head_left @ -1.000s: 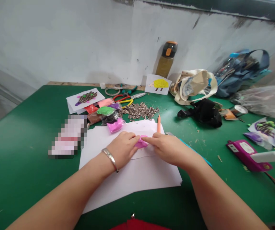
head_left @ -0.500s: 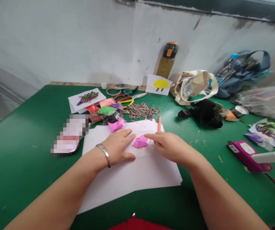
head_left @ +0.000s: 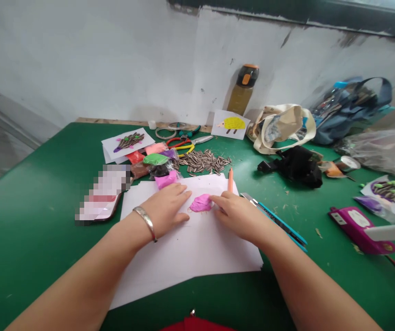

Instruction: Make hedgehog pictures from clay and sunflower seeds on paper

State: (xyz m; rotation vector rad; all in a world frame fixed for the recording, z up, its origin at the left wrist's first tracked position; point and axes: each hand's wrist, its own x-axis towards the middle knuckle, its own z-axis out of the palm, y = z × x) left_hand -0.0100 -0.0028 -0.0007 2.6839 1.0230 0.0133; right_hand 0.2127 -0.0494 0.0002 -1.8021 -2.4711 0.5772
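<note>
A flattened patch of pink modelling clay (head_left: 200, 202) lies on a drawn orange outline on the top sheet of white paper (head_left: 183, 250). My left hand (head_left: 165, 207), with a silver bangle at the wrist, rests on the paper left of the clay, fingers spread and holding nothing. At the clay's right edge the stretched index finger of my right hand (head_left: 235, 214) touches it; the other fingers are partly curled and their tips hidden. Just beyond that hand lies an orange pen (head_left: 230, 180).
Sunflower seeds (head_left: 203, 162) are heaped behind the paper, near clay packets (head_left: 155, 159) and pliers (head_left: 194, 146). A phone (head_left: 103, 193) lies left; turquoise tools (head_left: 283, 223) lie beside my right forearm. Further right are a black cloth item (head_left: 299, 168) and a magenta device (head_left: 359, 230).
My right hand has shifted slightly left along the clay's edge, and its forearm has moved, uncovering the turquoise tools. My left hand has barely moved. The camera view has shifted slightly.
</note>
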